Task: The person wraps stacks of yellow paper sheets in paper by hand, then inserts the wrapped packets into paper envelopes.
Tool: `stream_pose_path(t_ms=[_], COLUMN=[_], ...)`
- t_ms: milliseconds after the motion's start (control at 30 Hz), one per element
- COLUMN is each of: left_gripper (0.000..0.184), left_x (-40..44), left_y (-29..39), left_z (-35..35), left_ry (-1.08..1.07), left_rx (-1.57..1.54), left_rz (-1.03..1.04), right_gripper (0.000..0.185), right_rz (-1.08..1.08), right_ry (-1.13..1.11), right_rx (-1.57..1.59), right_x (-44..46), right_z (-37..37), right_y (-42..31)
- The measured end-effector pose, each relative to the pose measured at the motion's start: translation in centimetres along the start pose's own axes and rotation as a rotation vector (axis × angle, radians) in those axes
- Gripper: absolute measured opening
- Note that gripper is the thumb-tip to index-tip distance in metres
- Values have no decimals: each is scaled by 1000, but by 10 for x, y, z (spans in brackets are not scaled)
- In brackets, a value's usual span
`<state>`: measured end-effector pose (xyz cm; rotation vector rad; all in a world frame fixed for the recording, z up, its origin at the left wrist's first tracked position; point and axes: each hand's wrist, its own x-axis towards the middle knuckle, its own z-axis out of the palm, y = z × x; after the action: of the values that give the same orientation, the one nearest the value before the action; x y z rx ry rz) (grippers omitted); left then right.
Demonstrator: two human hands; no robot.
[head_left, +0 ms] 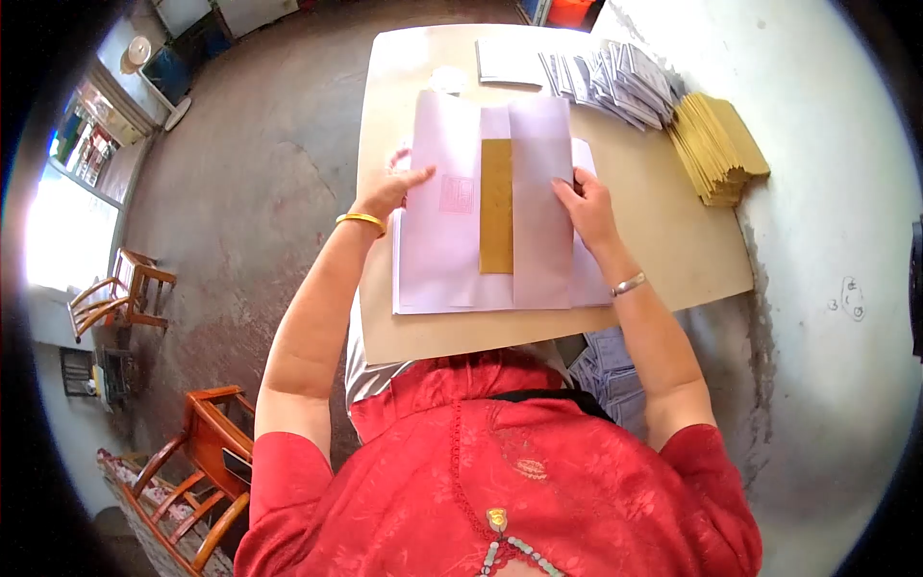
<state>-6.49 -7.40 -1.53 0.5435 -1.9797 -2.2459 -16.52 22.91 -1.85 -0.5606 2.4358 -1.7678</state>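
So the pale sheet (433, 240) is basically the wrapper here: its sides flank a gold strip (496, 207) showing down the middle, and there's a reddish stamp (457, 194) on the left part. It's over a paper stack (590, 260) on the table (663, 250). Left hand (386, 190) has a loose pinch on the left edge, thumb in front; right hand (588, 207) pinches the right edge, nearly closed, thumb on top. Fingers behind the paper are mostly hidden. Gold packets (716, 149) sit fanned beside white bundles (615, 82), contents impossible to make out. More bundles under the table (613, 370) are partly cut off by the right arm.
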Motion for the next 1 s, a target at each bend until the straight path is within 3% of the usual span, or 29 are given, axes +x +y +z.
stream_pose_path(t_ms=[33,133,267,433,567,667,933,1000], left_gripper=[73,79,84,67,67,64,54,61], left_x=[-6,-4,-7,-3,3,10,9,7], left_y=[5,3,22,31,18,6,-10,-12], left_z=[0,10,38,73,108,126,130,130], left_ry=[-77,-102,-167,-287,-280,-394,-303,-281], left_rx=[86,231,117,122,75,116,178,189], left_rz=[-127,-152,-146,-122,-134,-96,-90,-57], right_gripper=[25,35,36,39,38,38,35,34], right_rz=[0,23,90,119,118,116,87,85], right_ry=[3,-20,-53,-43,-17,-5,23,25], right_rx=[-70,-250,-399,-452,-518,-537,-598,-597], right_x=[9,19,17,18,12,11,15,15], right_z=[1,5,8,13,18,19,21,23], right_y=[21,32,8,9,-4,-4,8,9])
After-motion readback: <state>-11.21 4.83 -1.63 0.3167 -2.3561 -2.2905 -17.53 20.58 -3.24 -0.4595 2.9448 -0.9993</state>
